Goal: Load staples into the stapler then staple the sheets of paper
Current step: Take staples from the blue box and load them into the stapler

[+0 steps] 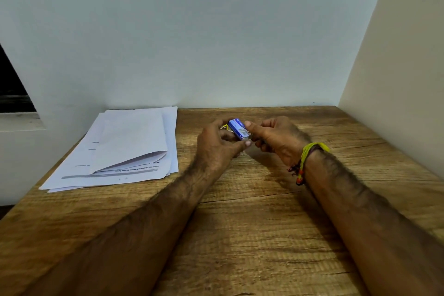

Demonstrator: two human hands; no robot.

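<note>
A small blue and white staple box [238, 128] is held above the wooden table [252, 223] between both hands. My left hand [216, 145] grips its near left side, thumb at the lower corner. My right hand [276, 138] pinches its right end with thumb on top. A bit of yellow and metal [225, 126] shows behind my left fingers; I cannot tell whether it is the stapler. A loose stack of white sheets of paper [125, 149] lies on the table's left side, the top sheet folded over.
A pale wall [216, 43] closes the table's far edge and a cream wall [396, 91] its right side. A dark window opening [12, 89] sits at far left. A yellow thread band [310, 151] circles my right wrist.
</note>
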